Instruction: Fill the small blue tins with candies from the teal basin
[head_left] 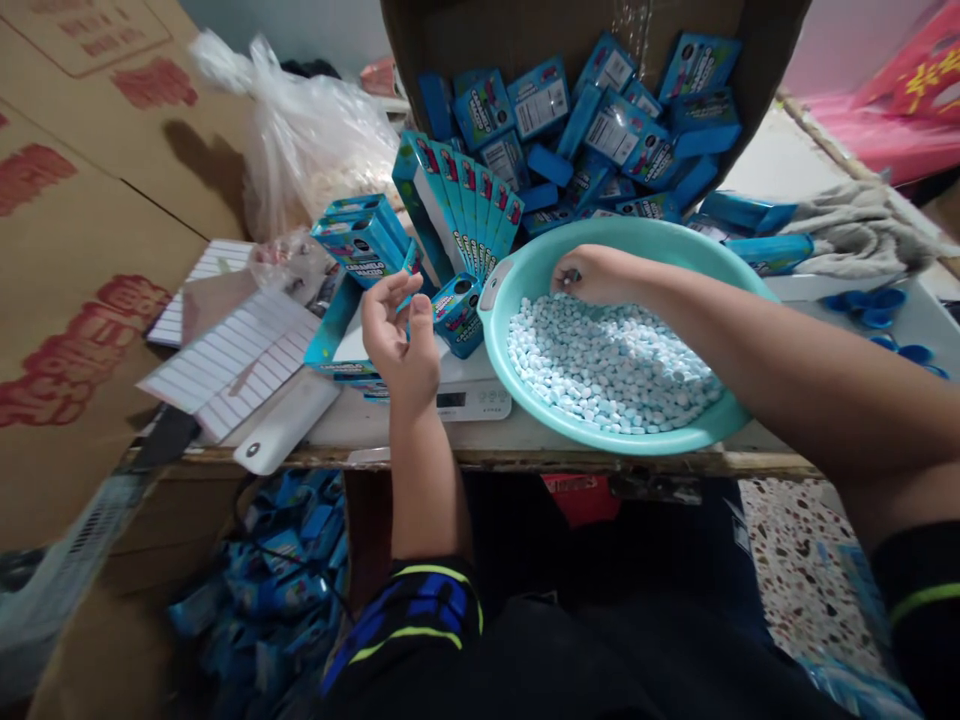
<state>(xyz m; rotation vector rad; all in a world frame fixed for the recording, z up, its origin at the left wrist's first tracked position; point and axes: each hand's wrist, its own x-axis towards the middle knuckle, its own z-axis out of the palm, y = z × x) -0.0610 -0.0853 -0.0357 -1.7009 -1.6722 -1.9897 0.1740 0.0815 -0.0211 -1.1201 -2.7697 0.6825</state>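
My right hand reaches over the rim of a teal plastic basin, its fingers pinched on a small pale-blue tablet. The basin holds a heap of pale blue and white candy tablets. My left hand is raised beside the basin, with a thin blue piece held between its fingers. Close to that hand stands a small blue candy box, next to a fanned row of blue boxes. The basin and box rest on a white digital scale.
A brown carton full of blue boxes stands behind. To the left lie a plastic bag, ruled notepads and printed cardboard. A grey cloth and blue caps lie right. Blue packets sit below the table edge.
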